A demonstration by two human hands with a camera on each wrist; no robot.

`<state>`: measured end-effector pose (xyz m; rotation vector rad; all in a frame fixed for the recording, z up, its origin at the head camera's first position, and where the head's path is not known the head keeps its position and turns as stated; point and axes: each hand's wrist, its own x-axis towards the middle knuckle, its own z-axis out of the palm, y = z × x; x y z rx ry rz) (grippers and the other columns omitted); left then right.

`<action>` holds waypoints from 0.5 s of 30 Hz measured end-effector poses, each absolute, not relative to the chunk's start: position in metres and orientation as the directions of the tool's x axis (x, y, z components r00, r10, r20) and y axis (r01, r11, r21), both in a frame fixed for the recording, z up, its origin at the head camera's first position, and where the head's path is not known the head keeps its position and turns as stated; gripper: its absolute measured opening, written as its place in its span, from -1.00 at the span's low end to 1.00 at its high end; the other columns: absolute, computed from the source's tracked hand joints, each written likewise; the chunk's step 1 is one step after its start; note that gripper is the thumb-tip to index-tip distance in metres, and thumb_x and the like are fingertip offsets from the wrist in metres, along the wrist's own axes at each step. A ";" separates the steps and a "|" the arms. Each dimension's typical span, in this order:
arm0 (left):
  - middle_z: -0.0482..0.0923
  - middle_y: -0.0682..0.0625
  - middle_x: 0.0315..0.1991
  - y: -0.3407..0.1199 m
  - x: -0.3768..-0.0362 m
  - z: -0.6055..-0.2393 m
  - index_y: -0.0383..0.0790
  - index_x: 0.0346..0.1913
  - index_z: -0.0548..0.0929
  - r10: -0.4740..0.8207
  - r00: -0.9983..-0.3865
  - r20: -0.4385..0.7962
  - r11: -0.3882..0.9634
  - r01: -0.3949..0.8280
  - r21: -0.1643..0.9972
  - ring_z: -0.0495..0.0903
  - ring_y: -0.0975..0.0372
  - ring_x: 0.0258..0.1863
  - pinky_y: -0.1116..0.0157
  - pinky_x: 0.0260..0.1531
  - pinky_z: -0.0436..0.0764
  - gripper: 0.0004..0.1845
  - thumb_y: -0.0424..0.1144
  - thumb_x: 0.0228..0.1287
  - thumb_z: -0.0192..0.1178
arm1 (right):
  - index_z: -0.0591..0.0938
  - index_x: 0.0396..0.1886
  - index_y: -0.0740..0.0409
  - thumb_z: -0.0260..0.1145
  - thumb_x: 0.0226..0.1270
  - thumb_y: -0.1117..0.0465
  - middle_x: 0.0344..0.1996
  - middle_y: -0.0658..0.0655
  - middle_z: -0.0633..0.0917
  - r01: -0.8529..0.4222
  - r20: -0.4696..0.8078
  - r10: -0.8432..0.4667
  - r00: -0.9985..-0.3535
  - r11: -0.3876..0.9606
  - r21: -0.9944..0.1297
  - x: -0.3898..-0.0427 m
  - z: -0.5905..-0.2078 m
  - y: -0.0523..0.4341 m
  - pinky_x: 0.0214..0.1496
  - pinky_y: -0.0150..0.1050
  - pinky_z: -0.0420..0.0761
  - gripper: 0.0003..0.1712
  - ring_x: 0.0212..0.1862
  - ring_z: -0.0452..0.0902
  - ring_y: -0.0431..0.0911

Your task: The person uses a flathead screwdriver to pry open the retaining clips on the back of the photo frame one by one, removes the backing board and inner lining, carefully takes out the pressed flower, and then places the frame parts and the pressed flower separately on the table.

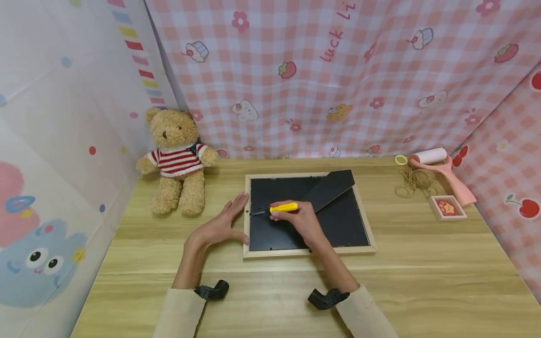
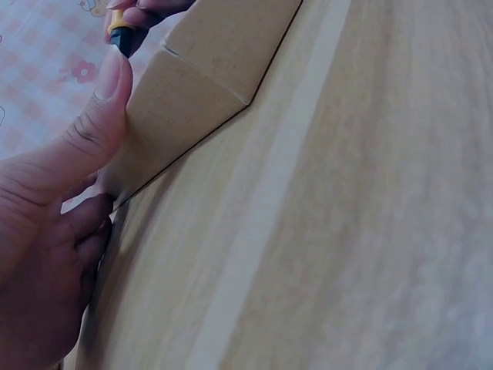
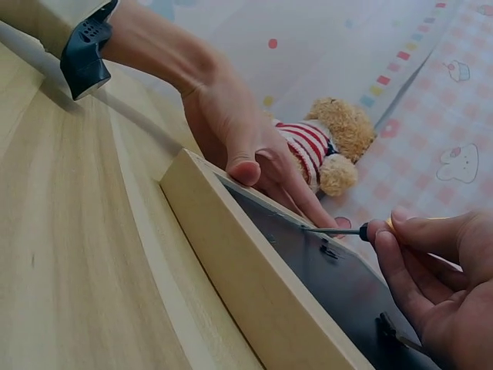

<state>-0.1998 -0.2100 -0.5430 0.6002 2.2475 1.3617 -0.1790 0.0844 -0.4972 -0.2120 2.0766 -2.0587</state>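
A light wooden table (image 1: 422,281) stands in a corner hung with cloth: pink gingham printed with cupcakes and strawberries (image 1: 338,70) behind and to the right, a pale sheet with cartoon shapes (image 1: 50,141) on the left. A teddy bear in a striped sweater (image 1: 177,162) sits at the back left. At the back right lie a pink lint roller (image 1: 439,166), a tangle of twine (image 1: 416,180), a small roll of tape (image 1: 400,159) and a little square framed picture (image 1: 447,207). In the middle of the table a picture frame (image 1: 310,252) lies face down, its black backing board up and the stand flap (image 1: 331,188) folded out. The left hand (image 1: 221,225) rests flat with straight fingers against the frame's left edge, thumb on the rim. The right hand (image 1: 302,223) is curled around a yellow-handled screwdriver (image 1: 284,207), whose tip meets the backing near the left edge, close to the left fingertips (image 3: 327,220).
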 end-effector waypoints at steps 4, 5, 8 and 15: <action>-0.42 0.03 0.84 -0.209 -0.200 -0.544 0.15 0.83 -0.18 0.571 -0.809 -0.140 0.419 0.141 0.897 -0.54 0.02 0.80 -0.16 0.77 -0.38 0.61 0.39 -0.16 0.70 | 0.85 0.09 0.33 0.57 0.40 0.36 -0.04 0.30 0.89 0.024 -0.030 -0.242 -0.970 0.030 -0.999 -0.179 -0.496 0.082 0.02 -0.29 0.85 -0.70 -0.20 0.88 -0.14; -0.42 0.02 0.84 -0.209 -0.200 -0.544 0.15 0.83 -0.17 0.572 -0.809 -0.137 0.417 0.143 0.898 -0.54 0.01 0.80 -0.16 0.76 -0.38 0.60 0.38 -0.16 0.70 | 0.85 0.09 0.33 0.57 0.40 0.35 -0.04 0.29 0.89 0.006 -0.016 -0.241 -0.970 0.045 -0.999 -0.178 -0.496 0.081 0.02 -0.30 0.85 -0.70 -0.20 0.88 -0.14; -0.41 -0.01 0.85 -0.209 -0.201 -0.547 0.14 0.83 -0.17 0.580 -0.806 -0.120 0.409 0.161 0.898 -0.52 -0.02 0.81 -0.18 0.76 -0.38 0.58 0.37 -0.12 0.69 | 0.86 0.07 0.30 0.58 0.39 0.33 -0.09 0.25 0.90 -0.073 0.045 -0.239 -0.970 0.112 -0.991 -0.176 -0.492 0.078 0.00 -0.34 0.84 -0.71 -0.21 0.88 -0.12; -0.40 -0.06 0.85 -0.211 -0.204 -0.554 0.18 0.83 -0.15 0.586 -0.804 -0.099 0.413 0.191 0.890 -0.51 -0.08 0.81 -0.25 0.74 -0.35 0.53 0.34 -0.06 0.68 | 0.86 -0.01 0.32 0.59 0.36 0.36 -0.19 0.23 0.90 -0.280 0.201 -0.276 -0.940 0.290 -0.915 -0.169 -0.474 0.063 -0.07 -0.29 0.86 -0.76 -0.23 0.89 -0.02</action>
